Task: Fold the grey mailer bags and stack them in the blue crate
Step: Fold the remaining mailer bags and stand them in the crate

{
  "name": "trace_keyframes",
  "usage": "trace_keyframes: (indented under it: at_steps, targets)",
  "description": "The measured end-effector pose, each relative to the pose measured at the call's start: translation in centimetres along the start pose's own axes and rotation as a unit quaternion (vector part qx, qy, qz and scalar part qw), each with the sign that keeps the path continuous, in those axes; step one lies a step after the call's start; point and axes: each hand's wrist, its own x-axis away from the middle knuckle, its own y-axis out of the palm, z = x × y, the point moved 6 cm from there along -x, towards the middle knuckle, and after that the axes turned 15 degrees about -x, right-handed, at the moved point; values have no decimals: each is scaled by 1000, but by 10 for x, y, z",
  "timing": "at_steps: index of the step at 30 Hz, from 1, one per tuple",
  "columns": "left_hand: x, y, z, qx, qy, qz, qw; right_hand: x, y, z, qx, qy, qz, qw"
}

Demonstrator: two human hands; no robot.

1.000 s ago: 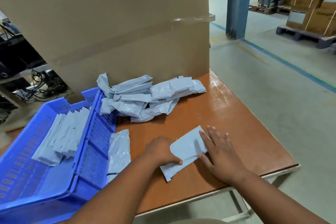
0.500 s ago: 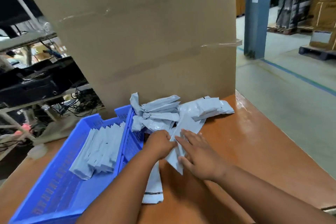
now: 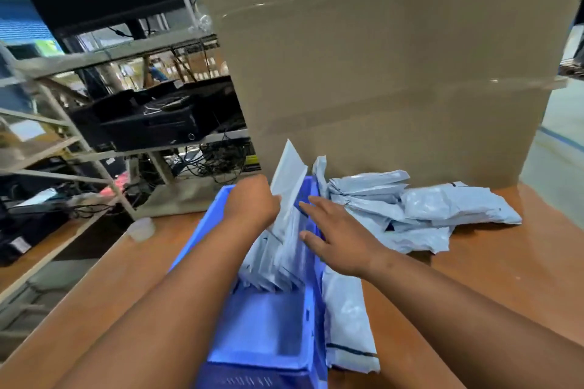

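Note:
My left hand (image 3: 252, 200) grips a folded grey mailer bag (image 3: 289, 178), holding it upright over the far end of the blue crate (image 3: 268, 331). Inside the crate a row of folded mailer bags (image 3: 278, 257) leans against the right wall. My right hand (image 3: 335, 235) hovers flat over the crate's right rim, fingers spread, holding nothing. To the right on the table lies a loose pile of unfolded grey mailer bags (image 3: 420, 208). One more flat mailer bag (image 3: 346, 322) lies beside the crate's right wall.
A tall cardboard box (image 3: 379, 66) stands at the back of the brown table (image 3: 505, 278), behind the pile. A small translucent cup (image 3: 141, 228) sits at the table's left edge. Metal shelving with black equipment and cables (image 3: 142, 123) fills the left.
The bag was pressed flat on the table, then lifted; my left hand has carried it left over the crate. My right hand let go and followed. The view swung left.

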Motion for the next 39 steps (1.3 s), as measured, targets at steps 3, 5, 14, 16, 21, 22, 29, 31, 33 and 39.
trace_keyframes:
  at_steps: [3,5,14,16,21,22,29,31,33,39]
  targets:
    - [-11,40,-6,17,-2,-57,998,-25,20,3,10,24,3,1000]
    - [-17,69,-5,31,-18,-105,994,-35,32,9,28,47,4,999]
    - [-20,158,27,45,-8,-207,977,-35,72,35,-33,85,-32,995]
    - [-20,167,33,56,-6,-223,973,-34,74,35,-50,92,-27,994]
    - [-23,180,49,55,23,-235,970,-31,70,32,-47,103,-33,993]
    - [-24,180,51,48,24,-232,971,-31,70,33,-45,103,-34,993]
    - [-23,174,26,-17,-34,-227,973,-29,68,34,-47,87,-25,995]
    - [-19,171,26,-23,-32,-231,972,-29,69,37,-51,89,-27,994]
    - [-16,162,29,-15,-28,-232,972,-28,69,39,-63,84,-20,994]
    - [-3,112,36,-19,-21,-179,983,0,54,59,-88,64,29,994]
